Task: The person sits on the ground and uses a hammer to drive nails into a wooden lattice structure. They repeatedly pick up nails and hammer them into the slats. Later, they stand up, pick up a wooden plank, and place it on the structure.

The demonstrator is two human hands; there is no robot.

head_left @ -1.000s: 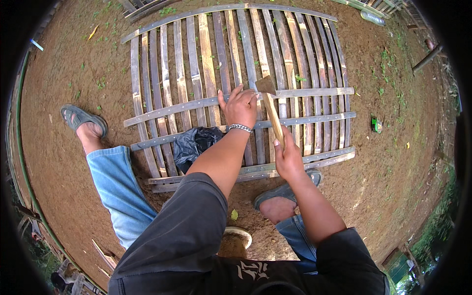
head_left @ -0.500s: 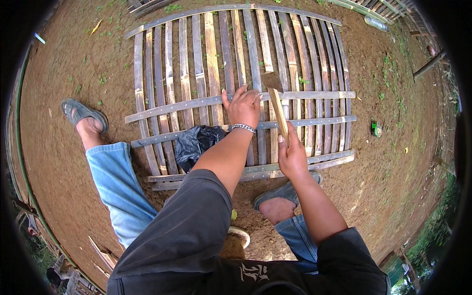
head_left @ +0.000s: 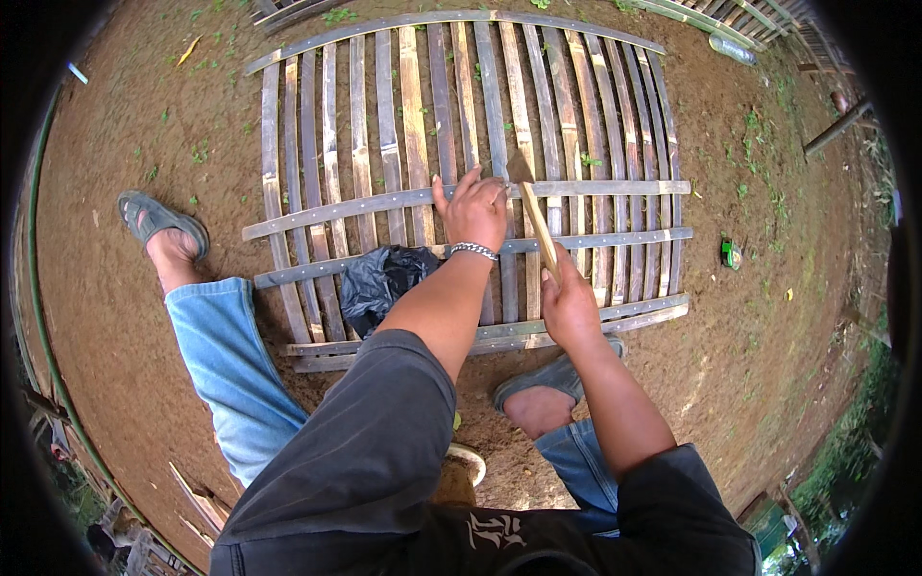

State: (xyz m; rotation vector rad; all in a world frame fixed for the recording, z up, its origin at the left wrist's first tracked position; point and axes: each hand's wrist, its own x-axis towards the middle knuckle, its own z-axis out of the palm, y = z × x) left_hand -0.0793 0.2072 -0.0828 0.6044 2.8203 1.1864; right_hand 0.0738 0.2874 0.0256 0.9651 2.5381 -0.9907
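**Hammer at a slatted bamboo panel**

Head view: the right hand [head_left: 569,305] is closed round the wooden handle of a hammer [head_left: 534,213], its head at a crossbar. The left hand [head_left: 473,209] rests, fingers curled, on the bamboo panel [head_left: 384,125] lying on dirt, near a black plastic bag [head_left: 382,279].

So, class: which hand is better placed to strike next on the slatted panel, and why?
The right hand: it grips the hammer by its wooden handle, head raised over the slatted panel. The left hand rests on a crosspiece, steadying the spot.
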